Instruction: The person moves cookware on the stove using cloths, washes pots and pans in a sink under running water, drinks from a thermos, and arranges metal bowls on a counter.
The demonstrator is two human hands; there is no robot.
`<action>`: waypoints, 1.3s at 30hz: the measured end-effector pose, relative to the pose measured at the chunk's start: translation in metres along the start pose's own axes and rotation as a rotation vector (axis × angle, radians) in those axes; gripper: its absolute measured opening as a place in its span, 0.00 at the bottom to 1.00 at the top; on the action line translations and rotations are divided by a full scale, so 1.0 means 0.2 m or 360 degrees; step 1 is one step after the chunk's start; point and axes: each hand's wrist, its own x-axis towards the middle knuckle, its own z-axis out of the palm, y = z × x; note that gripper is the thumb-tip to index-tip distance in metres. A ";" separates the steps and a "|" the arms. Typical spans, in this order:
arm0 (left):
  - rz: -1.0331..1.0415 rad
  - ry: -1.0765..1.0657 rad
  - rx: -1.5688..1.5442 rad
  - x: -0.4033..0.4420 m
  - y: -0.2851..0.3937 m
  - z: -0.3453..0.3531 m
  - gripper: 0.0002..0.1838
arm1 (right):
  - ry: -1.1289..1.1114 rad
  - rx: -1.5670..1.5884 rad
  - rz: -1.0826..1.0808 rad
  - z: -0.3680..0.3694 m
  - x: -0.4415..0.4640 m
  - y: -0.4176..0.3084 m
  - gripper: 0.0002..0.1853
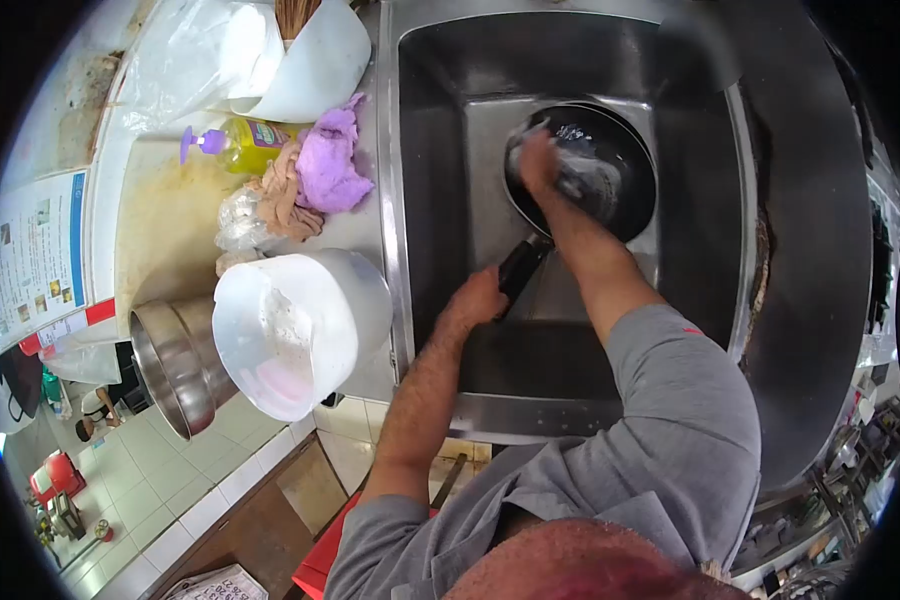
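Note:
A black frying pan [625,185] lies tilted in the steel sink [510,375], with white suds smeared over its inside. My left hand [480,295] is closed around the pan's black handle [522,270]. My right hand [538,162] is inside the pan near its left rim, blurred by motion. Its fingers look closed and pressed down, with something pale and foamy at them that I cannot make out.
Left of the sink stand a white plastic tub [355,325], a steel pot [175,360], a purple cloth [332,165], a yellow-green soap bottle [250,145] and a white container [325,60]. The sink's raised rim [390,200] borders them. Another person [95,408] is far off at lower left.

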 end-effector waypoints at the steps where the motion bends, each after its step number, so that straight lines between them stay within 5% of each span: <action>1: -0.0008 0.0011 -0.0010 0.01 -0.02 -0.01 0.20 | -0.0363 -0.0072 -0.0301 -0.03 -0.07 0.01 0.19; 2: -0.0016 0.0024 -0.0014 0.01 -0.05 -0.02 0.20 | -0.0352 -0.0083 -0.0300 -0.10 -0.14 0.06 0.19; 4: -0.0065 0.0002 0.0064 -0.02 -0.01 -0.05 0.20 | -0.1320 -0.0372 -0.0886 -0.39 -0.25 0.21 0.18; 6: -0.0093 -0.0037 0.0145 -0.03 0.01 -0.06 0.21 | -0.1406 -0.0869 -0.0697 -0.66 -0.24 0.34 0.19; 10: 0.0004 -0.0068 0.0093 -0.01 -0.01 -0.07 0.20 | -0.1011 -0.0903 -0.0421 -0.73 -0.36 0.37 0.26; 16: -0.0107 -0.0052 0.0203 -0.01 0.00 -0.07 0.17 | -0.0207 0.0174 -0.1185 -0.06 -0.13 0.22 0.22; 18: -0.0161 -0.0056 0.0180 -0.01 0.02 -0.07 0.16 | 0.0022 -0.0600 -0.1287 -0.16 0.03 0.17 0.22; 23: -0.0163 0.0045 0.0211 0.01 0.05 -0.04 0.17 | -0.0292 -0.1755 -0.1065 -0.69 0.14 0.41 0.22; 24: -0.0148 0.0030 0.0205 0.02 0.05 -0.05 0.17 | -0.0331 -0.1774 -0.1060 -0.70 0.10 0.58 0.24; 26: -0.0164 0.0068 0.0159 0.02 0.05 -0.06 0.18 | -0.0757 -0.1562 -0.0528 -0.80 -0.15 0.58 0.26; 28: -0.0126 0.0058 0.0210 0.00 0.05 -0.05 0.17 | -0.0848 -0.0916 -0.0071 -0.73 -0.36 0.57 0.27; 32: -0.0211 0.0009 0.0391 -0.01 0.07 -0.07 0.15 | -0.0372 -0.0225 -0.0390 -0.35 -0.47 0.33 0.23; 35: -0.0216 0.0041 0.0327 -0.06 0.08 -0.13 0.14 | -0.0476 -0.0168 -0.0539 -0.38 -0.44 0.22 0.19; 36: -0.0220 0.0046 0.0342 -0.06 0.07 -0.12 0.14 | -0.0437 -0.0274 -0.0705 -0.35 -0.42 0.35 0.15; 39: -0.0229 -0.0008 0.0330 -0.04 0.06 -0.09 0.14 | -0.0539 -0.0749 -0.0371 -0.65 -0.34 0.59 0.13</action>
